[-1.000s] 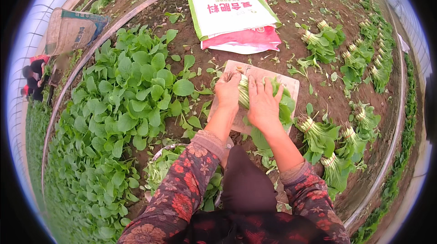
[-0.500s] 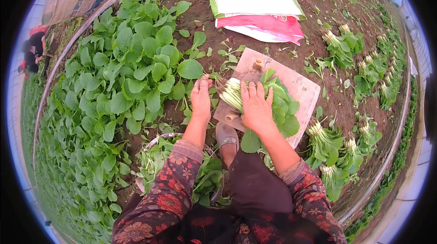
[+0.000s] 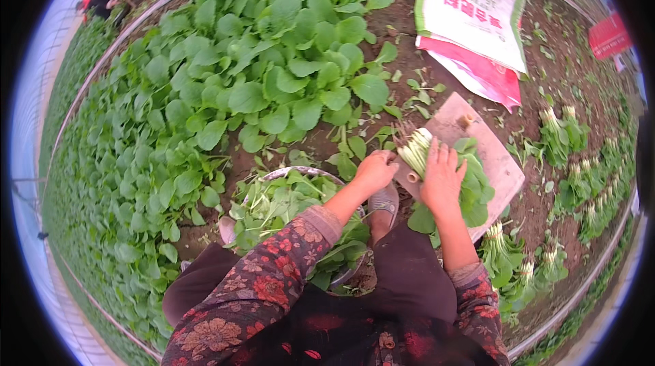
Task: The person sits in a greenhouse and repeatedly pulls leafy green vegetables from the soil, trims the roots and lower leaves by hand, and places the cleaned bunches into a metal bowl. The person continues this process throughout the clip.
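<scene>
Our right hand [image 3: 442,178] lies flat, fingers spread, on the greens bunch [image 3: 443,168] atop the board [image 3: 501,161]. Our left hand [image 3: 374,171], just beside it, is curled at the stems; its grip unclear.

White-green-red sack [image 3: 471,18] on soil

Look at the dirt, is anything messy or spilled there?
A little. Loose green leaves lie scattered on the bare soil beside the wooden board. The bundle of greens under the right hand lies neatly together.
</scene>
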Demonstrator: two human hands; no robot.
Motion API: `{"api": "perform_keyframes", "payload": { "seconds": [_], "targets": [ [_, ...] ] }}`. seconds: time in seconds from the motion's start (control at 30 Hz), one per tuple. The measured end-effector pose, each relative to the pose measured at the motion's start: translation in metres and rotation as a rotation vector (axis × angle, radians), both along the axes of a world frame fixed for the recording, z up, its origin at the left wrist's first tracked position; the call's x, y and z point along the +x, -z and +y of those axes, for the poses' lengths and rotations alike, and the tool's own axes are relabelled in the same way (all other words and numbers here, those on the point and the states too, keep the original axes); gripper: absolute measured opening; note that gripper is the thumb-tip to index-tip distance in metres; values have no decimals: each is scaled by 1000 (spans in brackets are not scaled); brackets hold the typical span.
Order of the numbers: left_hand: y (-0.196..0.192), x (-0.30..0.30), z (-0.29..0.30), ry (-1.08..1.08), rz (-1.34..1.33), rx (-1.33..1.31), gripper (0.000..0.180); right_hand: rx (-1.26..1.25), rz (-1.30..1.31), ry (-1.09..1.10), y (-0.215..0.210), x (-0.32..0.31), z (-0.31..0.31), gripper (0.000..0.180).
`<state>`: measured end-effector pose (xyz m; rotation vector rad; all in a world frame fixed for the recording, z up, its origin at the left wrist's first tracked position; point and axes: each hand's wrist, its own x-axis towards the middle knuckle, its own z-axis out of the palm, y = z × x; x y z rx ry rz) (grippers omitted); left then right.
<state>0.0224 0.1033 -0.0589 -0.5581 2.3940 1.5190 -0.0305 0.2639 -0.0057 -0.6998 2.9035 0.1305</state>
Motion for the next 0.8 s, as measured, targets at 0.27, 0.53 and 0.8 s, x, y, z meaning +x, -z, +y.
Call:
{"api": "perform_keyframes", "payload": {
  "seconds": [0.27,0.53,0.8],
  "targets": [
    [-32,79,-151,-240,65,-213,30,-67,-216,22,-21,-9,-5,101],
    [71,180,-301,-87,-124,-966,16,121,-190,42,-31,-7,-17,101],
    [152,194,-366,67,-339,-1253,30,196,-190,25,-48,-9,-27,103]
  ]
}}
